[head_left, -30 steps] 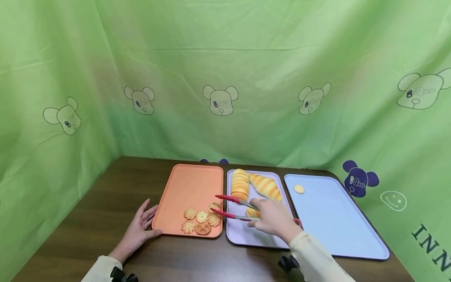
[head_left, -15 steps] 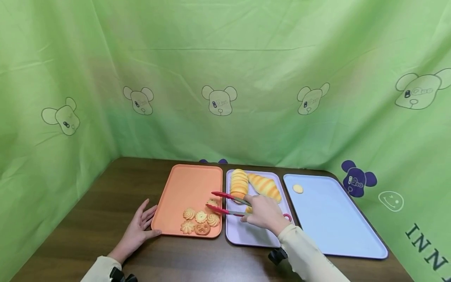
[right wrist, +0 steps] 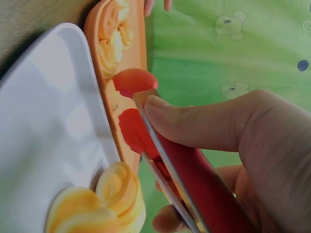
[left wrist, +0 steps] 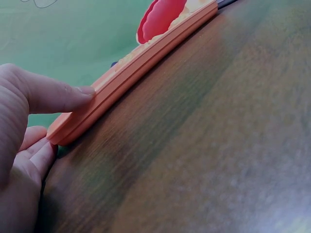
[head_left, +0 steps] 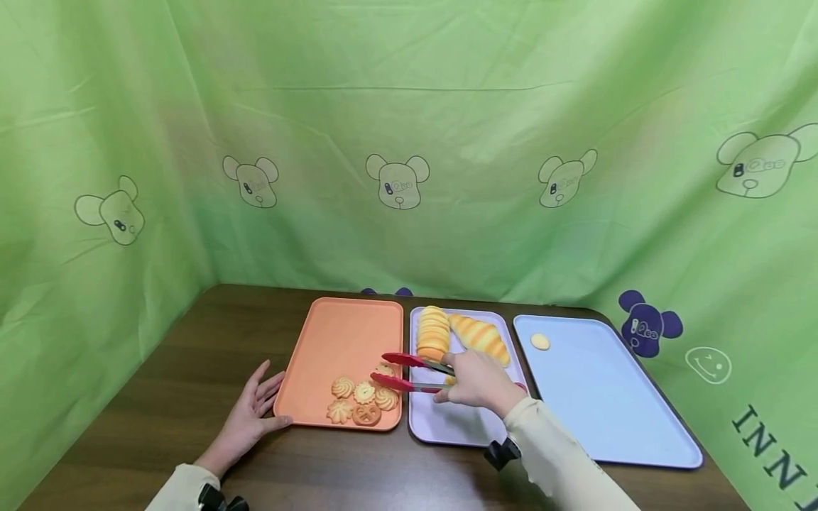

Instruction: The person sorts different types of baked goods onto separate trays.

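Orange tray (head_left: pixel 351 333) lies beside the lilac tray (head_left: pixel 456 426), its near-left corner braced by the spread left hand (head_left: pixel 249 415), apparently for steadiness. Right hand (head_left: pixel 476 381) grips tongs (right wrist: pixel 187 167), parted astride a cookie (head_left: pixel 384 369), seemingly sparing it bare touch.

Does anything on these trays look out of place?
Nothing looks spilled. Mildly odd: one round pale yellow cookie sits alone near the far left corner of the blue rectangular tray, while golden patterned cookies cluster on the orange rectangular tray.
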A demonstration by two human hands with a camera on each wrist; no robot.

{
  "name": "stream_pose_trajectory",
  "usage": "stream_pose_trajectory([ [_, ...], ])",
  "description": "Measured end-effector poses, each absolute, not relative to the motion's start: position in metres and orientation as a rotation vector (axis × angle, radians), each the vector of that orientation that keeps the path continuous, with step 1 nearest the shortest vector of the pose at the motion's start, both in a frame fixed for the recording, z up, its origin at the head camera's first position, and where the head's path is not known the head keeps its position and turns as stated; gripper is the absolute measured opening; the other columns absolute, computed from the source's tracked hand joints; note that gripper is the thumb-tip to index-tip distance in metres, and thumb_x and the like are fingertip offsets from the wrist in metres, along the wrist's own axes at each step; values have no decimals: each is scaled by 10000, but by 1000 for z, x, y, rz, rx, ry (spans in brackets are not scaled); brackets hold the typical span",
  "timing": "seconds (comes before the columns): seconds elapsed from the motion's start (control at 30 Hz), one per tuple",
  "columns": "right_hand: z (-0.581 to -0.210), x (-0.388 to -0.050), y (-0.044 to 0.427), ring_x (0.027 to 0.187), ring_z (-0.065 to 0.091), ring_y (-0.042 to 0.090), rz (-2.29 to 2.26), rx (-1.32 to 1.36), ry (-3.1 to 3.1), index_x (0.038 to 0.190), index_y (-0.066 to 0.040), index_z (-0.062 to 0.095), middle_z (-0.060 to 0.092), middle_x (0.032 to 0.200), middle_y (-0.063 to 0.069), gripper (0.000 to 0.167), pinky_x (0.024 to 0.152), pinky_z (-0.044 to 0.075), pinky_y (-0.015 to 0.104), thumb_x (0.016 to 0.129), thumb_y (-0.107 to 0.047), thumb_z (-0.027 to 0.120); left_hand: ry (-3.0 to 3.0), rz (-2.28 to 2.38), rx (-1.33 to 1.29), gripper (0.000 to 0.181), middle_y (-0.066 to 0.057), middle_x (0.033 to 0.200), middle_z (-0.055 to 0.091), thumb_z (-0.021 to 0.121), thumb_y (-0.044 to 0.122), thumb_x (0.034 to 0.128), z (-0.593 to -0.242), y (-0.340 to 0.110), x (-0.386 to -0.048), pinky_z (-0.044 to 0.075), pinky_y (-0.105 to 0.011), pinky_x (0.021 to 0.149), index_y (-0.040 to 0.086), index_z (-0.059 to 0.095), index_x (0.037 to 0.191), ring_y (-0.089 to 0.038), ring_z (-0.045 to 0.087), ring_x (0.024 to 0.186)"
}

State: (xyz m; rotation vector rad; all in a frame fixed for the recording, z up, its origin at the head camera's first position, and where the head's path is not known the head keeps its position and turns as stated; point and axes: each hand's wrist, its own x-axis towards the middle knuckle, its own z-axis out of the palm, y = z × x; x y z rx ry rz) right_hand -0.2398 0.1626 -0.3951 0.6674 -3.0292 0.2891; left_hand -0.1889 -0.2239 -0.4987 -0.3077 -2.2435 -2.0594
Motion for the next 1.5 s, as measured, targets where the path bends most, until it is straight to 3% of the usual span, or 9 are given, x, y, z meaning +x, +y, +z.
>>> stream_pose_trajectory([
  [0.4,-388,-242,160,846,647,247,261,663,-3074,1083,-97,735,725,982,27,550,666,523,440,663,-417,888,-2240,-2063,-306,1111,-385,1505,288,737,-205,751,-499,-224,-189,418,-121,943,-47,-7,1560,-489,278,1369],
  [0.57,-390,-243,156,733,584,188,244,640,-3071,1005,-125,732,680,846,-20,485,592,493,407,659,-427,889,-2230,-2064,-322,1106,-393,1500,288,742,-200,750,-500,-224,-189,422,-124,946,-57,-1,1557,-467,296,1358],
  [0.7,-391,-242,155,669,521,168,242,634,-3067,931,-128,718,599,722,-45,438,561,471,397,660,-424,893,-2230,-2053,-325,1105,-394,1496,293,749,-190,749,-501,-224,-190,425,-127,948,-57,8,1557,-365,363,1350],
  [0.8,-391,-242,154,658,519,164,265,627,-3059,926,-118,739,620,727,-37,436,553,472,395,644,-409,900,-2248,-2040,-304,1103,-385,1497,304,754,-183,748,-501,-224,-190,425,-125,946,-49,19,1560,-295,401,1341],
  [1.03,-393,-243,154,649,520,158,337,600,-3055,980,-113,785,679,777,-22,469,551,471,373,615,-378,912,-2255,-2042,-309,1107,-389,1498,297,749,-186,751,-500,-225,-190,423,-122,943,-50,5,1559,-438,324,1360],
  [1.1,-394,-244,155,650,517,156,347,590,-3055,1007,-120,790,686,790,-22,481,554,468,369,618,-374,911,-2247,-2047,-318,1104,-391,1497,294,748,-185,752,-500,-225,-190,425,-123,943,-53,5,1558,-365,376,1354],
  [1.27,-395,-245,154,664,520,158,363,573,-3067,1031,-130,791,701,833,-11,482,568,467,370,633,-376,907,-2237,-2048,-320,1098,-395,1495,294,754,-174,751,-502,-226,-190,430,-118,937,-54,18,1558,-22,469,1239],
  [1.5,-393,-246,155,659,514,159,378,570,-3077,997,-143,792,675,797,-42,448,567,457,364,636,-382,906,-2228,-2064,-345,1103,-396,1503,274,756,-162,758,-505,-227,-191,429,-122,943,-59,3,1556,22,457,1228],
])
